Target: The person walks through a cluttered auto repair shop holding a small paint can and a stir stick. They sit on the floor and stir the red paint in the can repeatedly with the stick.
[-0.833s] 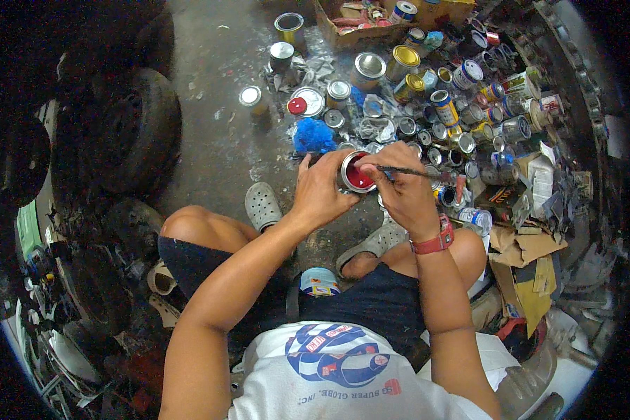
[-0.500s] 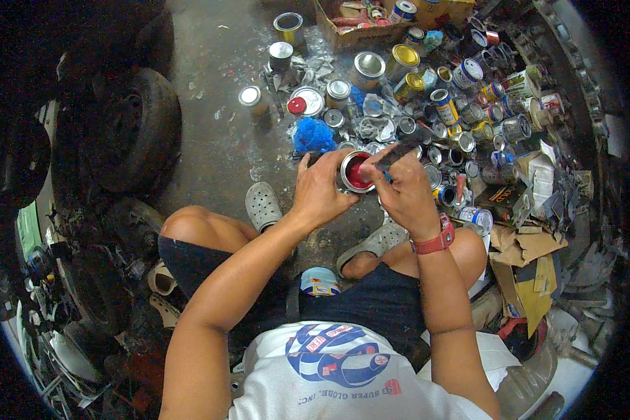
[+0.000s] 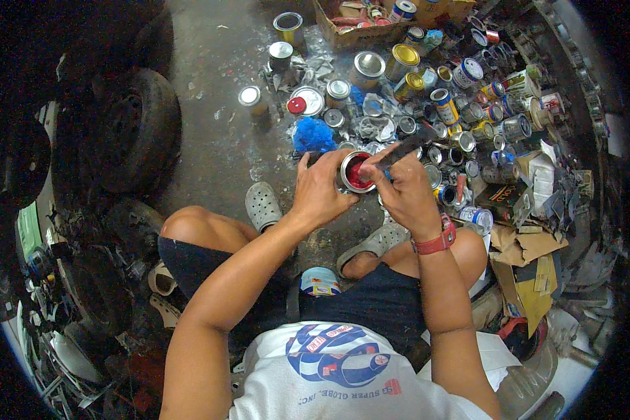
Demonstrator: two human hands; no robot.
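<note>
My left hand (image 3: 319, 186) is wrapped round the side of a small open metal can (image 3: 346, 183), holding it upright in front of my knees. Red paint (image 3: 356, 169) shows inside the can and smears its inner wall. Above the can's right side, my right hand (image 3: 409, 192) grips a dark flat stick (image 3: 404, 148) whose free end points up and to the right. The stick's lower end is hidden by my fingers, which are at the can's mouth. A crumpled blue plastic bag (image 3: 313, 134) lies just beyond my left hand.
Many paint cans (image 3: 369, 66) and jars crowd the floor ahead and right. A cardboard box (image 3: 360, 35) stands at the far side. Tyres (image 3: 138, 129) line the left. A light blue can (image 3: 320, 281) sits between my legs, and torn cardboard (image 3: 525, 262) lies by my right knee.
The dark stick has shifted slightly and its free end shows farther up and right, less blurred. Both hands and the can stay almost in place.
</note>
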